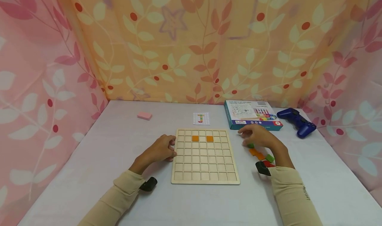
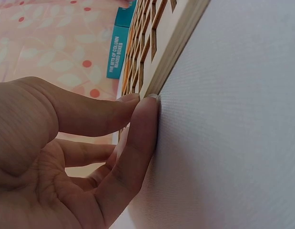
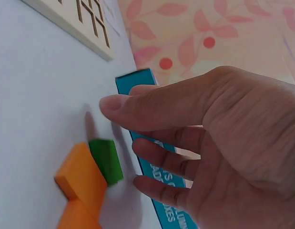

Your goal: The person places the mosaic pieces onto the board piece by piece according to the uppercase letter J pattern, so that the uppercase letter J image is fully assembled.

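Note:
A pale wooden grid board [image 1: 206, 182] lies on the table, with two orange square tiles [image 1: 195, 138] in its second row from the far side. At its left edge my left hand [image 1: 159, 149] grips the rim with thumb and fingertip, as the left wrist view shows up close. My right hand [image 1: 259, 136] hovers right of the board, fingers loosely bent, with nothing visible between them. Below it are loose tiles: a green tile [image 3: 106, 161] nearest the fingers, orange tiles [image 3: 80, 171], another green tile [image 1: 270, 158], and red [image 1: 267, 164] partly behind the right wrist.
A small card [image 1: 201, 118] with a coloured J-shaped pattern lies beyond the board. Back right are a teal-sided box [image 1: 253, 114] and a blue game controller [image 1: 296, 122]. A pink block [image 1: 144, 115] sits back left. Patterned curtains [image 1: 203, 53] surround the table.

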A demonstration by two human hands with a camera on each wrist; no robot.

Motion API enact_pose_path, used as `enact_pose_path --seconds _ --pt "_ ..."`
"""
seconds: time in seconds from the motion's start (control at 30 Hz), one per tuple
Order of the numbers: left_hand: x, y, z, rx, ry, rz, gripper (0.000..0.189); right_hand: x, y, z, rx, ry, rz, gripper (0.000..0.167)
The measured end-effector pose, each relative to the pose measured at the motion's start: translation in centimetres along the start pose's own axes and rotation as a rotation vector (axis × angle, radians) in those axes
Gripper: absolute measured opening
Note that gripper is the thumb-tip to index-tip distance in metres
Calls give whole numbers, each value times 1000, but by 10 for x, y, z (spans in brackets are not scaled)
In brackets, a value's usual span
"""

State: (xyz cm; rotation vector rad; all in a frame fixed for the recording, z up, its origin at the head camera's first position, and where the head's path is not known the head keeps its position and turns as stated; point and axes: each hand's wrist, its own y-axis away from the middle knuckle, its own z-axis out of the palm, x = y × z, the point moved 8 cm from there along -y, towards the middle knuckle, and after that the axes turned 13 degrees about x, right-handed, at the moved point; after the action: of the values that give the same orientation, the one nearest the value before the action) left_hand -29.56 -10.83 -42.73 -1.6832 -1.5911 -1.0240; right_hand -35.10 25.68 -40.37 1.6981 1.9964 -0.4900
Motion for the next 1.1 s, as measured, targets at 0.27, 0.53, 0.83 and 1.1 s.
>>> enact_pose_path --seconds 0.27,0.53,0.83,1.1 --pt "-1 -1 0 -1 -5 -2 69 16 5 -8 -49 -55 -2 45" --pt "0 -2 -1 0 -9 -1 67 24 6 -7 -39 -55 29 40" --pt "-1 -1 0 1 -17 2 67 31 7 -9 -52 -48 55 40" --pt "-1 -1 0 0 -24 3 67 35 9 -9 -68 -38 80 40"
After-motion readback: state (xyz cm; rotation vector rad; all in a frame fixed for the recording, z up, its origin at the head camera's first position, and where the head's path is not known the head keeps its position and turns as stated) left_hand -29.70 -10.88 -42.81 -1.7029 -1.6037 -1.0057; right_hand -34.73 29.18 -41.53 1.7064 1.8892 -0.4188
